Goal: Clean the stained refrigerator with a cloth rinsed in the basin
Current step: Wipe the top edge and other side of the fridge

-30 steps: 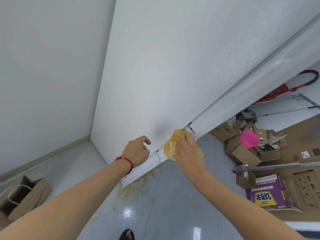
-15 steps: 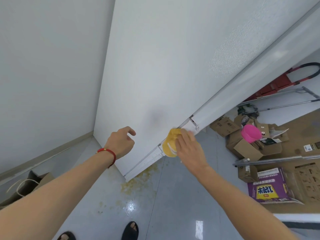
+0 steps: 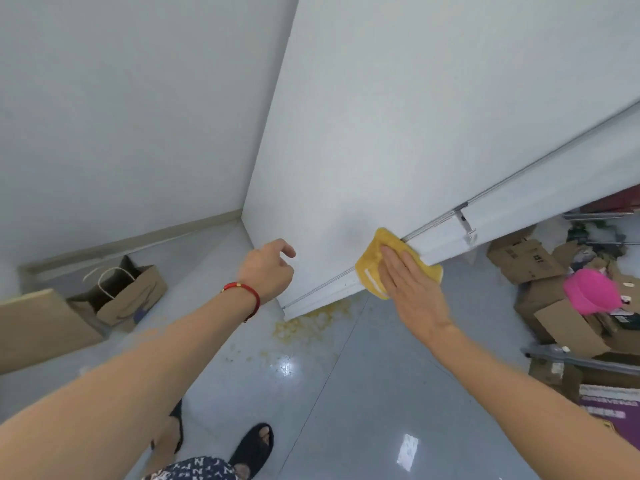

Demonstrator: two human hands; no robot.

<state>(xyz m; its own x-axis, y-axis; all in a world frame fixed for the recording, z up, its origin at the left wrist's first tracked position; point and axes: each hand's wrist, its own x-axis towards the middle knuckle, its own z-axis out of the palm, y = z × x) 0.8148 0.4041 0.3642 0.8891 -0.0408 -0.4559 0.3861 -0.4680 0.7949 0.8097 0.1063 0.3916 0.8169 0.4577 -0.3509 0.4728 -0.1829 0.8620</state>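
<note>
**Cloth flat on fridge's lower edge**

Refrigerator (image 3: 398,133): white side panel, faint grey smudge near its bottom edge. Yellow cloth (image 3: 372,268) sits on the panel's lower edge by the door seam. Right hand (image 3: 410,289) presses it, fingers straight and flat. Left hand (image 3: 268,271) near the panel, fingers loosely curled, holding nothing. Yellow spill (image 3: 311,323) on floor at the fridge's bottom corner.

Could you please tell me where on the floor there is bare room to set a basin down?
Bare tile lies between the sandalled foot and the right forearm, below the yellow spill. Another bare patch lies between the paper bag and the refrigerator. It is crowded at right: cardboard boxes and a pink cap.
</note>
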